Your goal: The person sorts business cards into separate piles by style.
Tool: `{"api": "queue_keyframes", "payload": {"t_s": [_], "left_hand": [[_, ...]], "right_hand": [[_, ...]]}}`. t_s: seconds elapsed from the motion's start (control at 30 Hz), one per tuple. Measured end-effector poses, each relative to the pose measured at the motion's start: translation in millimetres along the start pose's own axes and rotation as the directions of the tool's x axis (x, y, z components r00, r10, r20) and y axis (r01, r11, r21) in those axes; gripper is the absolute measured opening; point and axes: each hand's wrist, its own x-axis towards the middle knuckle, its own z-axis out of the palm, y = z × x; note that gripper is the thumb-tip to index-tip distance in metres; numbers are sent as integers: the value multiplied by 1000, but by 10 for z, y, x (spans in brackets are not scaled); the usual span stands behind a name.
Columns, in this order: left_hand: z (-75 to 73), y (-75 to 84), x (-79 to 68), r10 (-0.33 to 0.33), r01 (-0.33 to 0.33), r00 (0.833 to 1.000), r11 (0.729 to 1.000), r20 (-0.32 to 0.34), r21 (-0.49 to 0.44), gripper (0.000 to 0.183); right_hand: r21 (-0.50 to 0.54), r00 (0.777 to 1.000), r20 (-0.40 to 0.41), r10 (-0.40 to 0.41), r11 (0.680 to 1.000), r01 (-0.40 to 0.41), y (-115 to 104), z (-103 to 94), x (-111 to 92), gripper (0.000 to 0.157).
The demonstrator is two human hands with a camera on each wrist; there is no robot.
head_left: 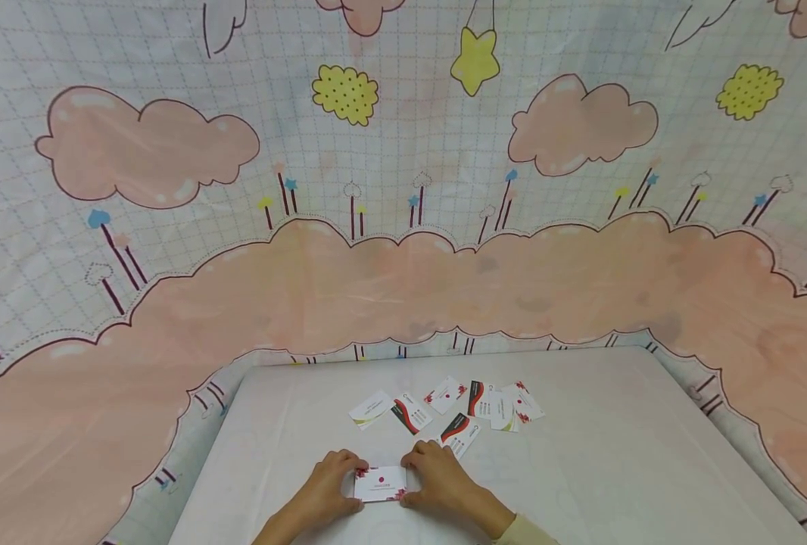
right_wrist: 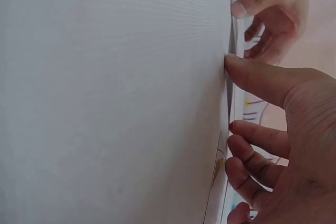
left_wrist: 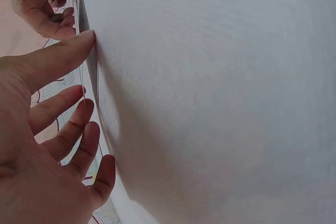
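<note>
A white business card with red flower corners and a red dot lies face up at the near middle of the table. My left hand holds its left end, thumb at the near corner and a finger at the far one. At the right end, my right hand grips the card the same way. Both wrist views look almost along the tabletop, so the card appears there only as a thin edge, if at all. Just beyond the right hand lies a black, red and white business card, its near end partly covered by that hand.
More business cards are scattered farther back: a white one with a green corner, a black-and-red one, a red-flowered one, and several overlapping at right. A white cloth covers the table. Patterned fabric hangs behind.
</note>
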Motion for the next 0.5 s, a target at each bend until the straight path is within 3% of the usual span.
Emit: {"api": "queue_keyframes", "payload": {"t_s": [0.27, 0.5], "left_hand": [[13, 9, -22, -4, 4, 1000, 1000, -5, 16, 51], [-3, 10, -18, -36, 35, 998, 999, 47, 9, 53]], "right_hand": [[-11, 1000, 12, 0, 1000, 0, -10, -9, -21, 48], [-29, 1000, 11, -6, 1000, 6, -15, -10, -33, 48]]}}
